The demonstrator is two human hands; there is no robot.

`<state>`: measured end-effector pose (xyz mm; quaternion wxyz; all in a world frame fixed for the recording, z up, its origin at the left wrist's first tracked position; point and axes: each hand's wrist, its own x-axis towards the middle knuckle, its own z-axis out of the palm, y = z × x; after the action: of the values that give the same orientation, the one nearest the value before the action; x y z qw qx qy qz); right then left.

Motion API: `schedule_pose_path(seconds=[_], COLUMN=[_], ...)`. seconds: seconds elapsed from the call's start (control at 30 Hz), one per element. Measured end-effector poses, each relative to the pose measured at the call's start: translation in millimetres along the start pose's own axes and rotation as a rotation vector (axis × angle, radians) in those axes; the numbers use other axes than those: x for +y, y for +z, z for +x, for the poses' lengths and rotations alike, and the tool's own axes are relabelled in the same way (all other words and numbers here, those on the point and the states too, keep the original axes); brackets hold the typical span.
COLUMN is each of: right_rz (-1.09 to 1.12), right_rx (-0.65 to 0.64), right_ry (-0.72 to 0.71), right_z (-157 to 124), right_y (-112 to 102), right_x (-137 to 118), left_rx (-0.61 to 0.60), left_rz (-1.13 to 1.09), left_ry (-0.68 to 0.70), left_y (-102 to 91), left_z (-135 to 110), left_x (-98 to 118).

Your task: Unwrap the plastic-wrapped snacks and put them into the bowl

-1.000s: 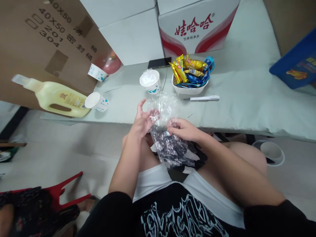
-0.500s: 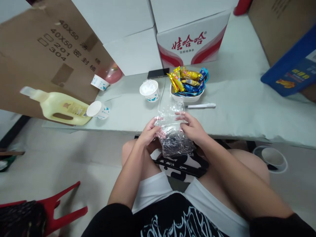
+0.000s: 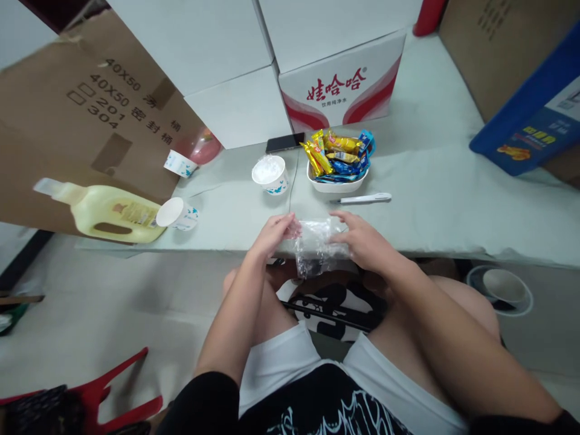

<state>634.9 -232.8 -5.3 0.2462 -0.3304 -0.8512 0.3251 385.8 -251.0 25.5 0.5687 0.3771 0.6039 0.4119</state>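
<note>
A crinkled clear plastic bag [image 3: 317,241] hangs between my hands at the table's front edge, its lower part over my lap. My left hand [image 3: 275,234] pinches its left side with the fingertips. On the other side my right hand [image 3: 360,238] has its thumb and fingers closed on the bag's edge. Just beyond them lies a white pen [image 3: 365,198]. Behind the pen, a white bowl [image 3: 338,186] holds several yellow and blue wrapped snacks [image 3: 342,145]. A paper cup [image 3: 272,178] with clear plastic in it stands to the left of the bowl.
A dark phone [image 3: 285,142] lies before the white cartons [image 3: 339,90]. At left are a yellow detergent bottle [image 3: 122,211], a tipped paper cup [image 3: 179,214] and a brown carton [image 3: 90,121]. A blue box [image 3: 530,127] stands at right; a bin [image 3: 501,290] is below the table.
The bag has been drawn up and folded shorter, nearer the table edge. My right hand has shifted slightly right, and the view has tilted a little.
</note>
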Motion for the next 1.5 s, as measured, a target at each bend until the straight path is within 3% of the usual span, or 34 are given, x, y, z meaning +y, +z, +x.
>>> schedule_pose_path(seconds=[0.1, 0.27, 0.47, 0.53, 0.6, 0.67, 0.77, 0.9, 1.0, 1.07, 1.23, 1.33, 1.5], right_rz=[-0.120, -0.087, 0.251, 0.323, 0.320, 0.282, 0.263, 0.454, 0.743, 0.868, 0.770, 0.719, 0.769], right_rx=[-0.028, -0.114, 0.229, 0.139, -0.070, -0.216, -0.203, 0.041, 0.305, 0.361, 0.297, 0.302, 0.183], right_ry=[0.020, 0.074, 0.026, 0.022, 0.034, 0.061, 0.088, 0.213, 0.344, 0.371, 0.473, 0.472, 0.439], right_z=[-1, -3, 3, 6, 8, 9, 8, 11, 17, 22, 39, 43, 36], right_y=[1, -5, -31, -36, -38, -38, -37, -35, -30, -26, -16, -17, -23], right_x=[-7, -16, -10, -11, -15, -19, -21, -11, -2, 2, 3, 5, -3], left_rx=[0.001, -0.202, -0.356, -0.417, -0.438, -0.399, -0.324, -0.259, -0.071, -0.007, -0.059, -0.139, -0.176], left_rz=[0.126, 0.293, 0.240, 0.222, 0.209, 0.161, 0.065, 0.142, 0.076, 0.012, -0.003, 0.019, 0.060], left_ry=[0.001, 0.119, 0.181, 0.187, 0.193, 0.218, 0.217, 0.043, 0.087, 0.118, 0.132, 0.155, 0.142], left_y=[4.1, -1.2, 3.0, 5.3, 5.9, 5.3, 5.6, 13.6, 24.9, 32.7, 36.1, 24.9, 5.3], left_z=[8, 8, -8, -14, -19, -21, -19, -9, 2, 9, 27, 41, 50], left_x=[11, 26, 44, 48, 48, 43, 28, 7, 5, 8, 7, -4, -14])
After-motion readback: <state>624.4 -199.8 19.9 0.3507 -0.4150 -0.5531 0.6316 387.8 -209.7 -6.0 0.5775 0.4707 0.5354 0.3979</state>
